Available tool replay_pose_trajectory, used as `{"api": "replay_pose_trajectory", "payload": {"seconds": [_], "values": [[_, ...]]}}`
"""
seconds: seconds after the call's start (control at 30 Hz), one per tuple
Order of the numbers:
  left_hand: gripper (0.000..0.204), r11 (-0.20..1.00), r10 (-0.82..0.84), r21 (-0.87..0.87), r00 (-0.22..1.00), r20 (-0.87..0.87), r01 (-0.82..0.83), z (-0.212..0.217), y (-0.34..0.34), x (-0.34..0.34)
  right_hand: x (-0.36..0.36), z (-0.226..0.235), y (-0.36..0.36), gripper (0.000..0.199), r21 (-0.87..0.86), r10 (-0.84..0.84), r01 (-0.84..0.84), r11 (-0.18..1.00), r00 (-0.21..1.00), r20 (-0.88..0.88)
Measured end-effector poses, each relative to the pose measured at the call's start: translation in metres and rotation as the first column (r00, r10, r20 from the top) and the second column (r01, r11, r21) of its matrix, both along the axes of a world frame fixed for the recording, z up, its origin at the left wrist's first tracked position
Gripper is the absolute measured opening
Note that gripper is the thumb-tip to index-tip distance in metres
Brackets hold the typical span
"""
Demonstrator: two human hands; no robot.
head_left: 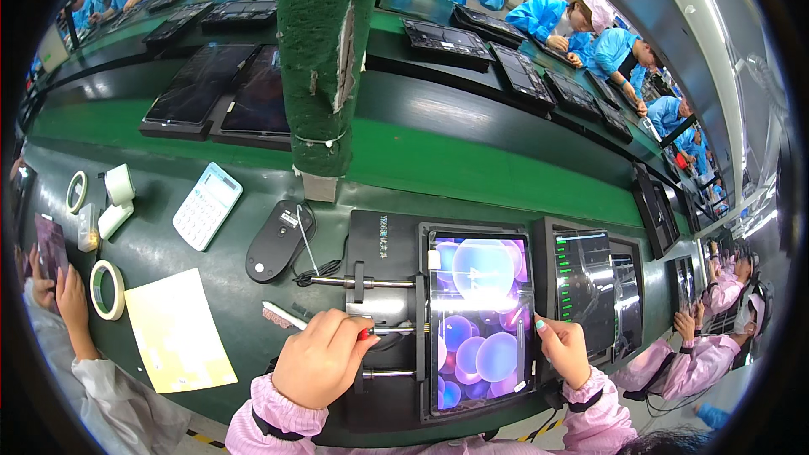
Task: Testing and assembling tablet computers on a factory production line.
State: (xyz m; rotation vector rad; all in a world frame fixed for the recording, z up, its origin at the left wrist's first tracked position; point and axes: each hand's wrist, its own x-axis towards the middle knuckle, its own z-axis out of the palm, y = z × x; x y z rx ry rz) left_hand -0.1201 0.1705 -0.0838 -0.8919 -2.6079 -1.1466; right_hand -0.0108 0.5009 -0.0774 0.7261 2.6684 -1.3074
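A tablet [478, 320] with its screen lit, showing purple and blue bubbles, lies in a black test fixture [392, 240] on the bench. Metal guide rods [392, 283] run from the fixture's left part to the tablet's left edge. My left hand [316, 360] is closed around a handle [366, 334] with a red part, at the left end of the middle rod. At the tablet's right edge is my right hand [566, 351], its thumb against the edge and its other fingers curled, partly hidden. A white pen [283, 314] lies beside my left hand.
Right of the fixture, more tablets [583, 286] lie in black trays. A mouse [281, 242], calculator [207, 206], yellow paper [181, 330] and tape rolls [107, 290] lie left. A green-wrapped post [323, 76] stands behind. Tablets [202, 84] line the far conveyor; co-workers sit around.
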Motion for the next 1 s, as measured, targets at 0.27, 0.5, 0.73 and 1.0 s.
{"api": "replay_pose_trajectory", "payload": {"seconds": [0.27, 0.5, 0.73, 1.0], "values": [[0.024, 0.996, -0.017, -0.087, 0.995, -0.099, 0.008, -0.004, 0.004, -0.002, 0.0, -0.003, -0.005, 0.034, -0.012, 0.023, -0.024, 1.0, 0.996, -0.085], [0.03, 0.966, -0.065, -0.256, 0.984, -0.167, 0.02, -0.011, 0.011, 0.0, -0.002, 0.002, -0.008, 0.035, 0.145, 0.106, -0.098, 0.985, 0.993, -0.047], [0.031, 0.98, -0.074, -0.195, 0.983, -0.17, 0.04, -0.014, 0.011, -0.003, 0.0, -0.004, -0.004, 0.036, 0.191, 0.125, -0.102, 0.976, 0.986, -0.114], [0.019, 0.996, -0.015, -0.091, 0.991, -0.134, 0.003, -0.007, -0.008, -0.015, 0.002, -0.001, -0.003, 0.038, 0.235, 0.174, -0.147, 0.961, 0.98, -0.097]]}}
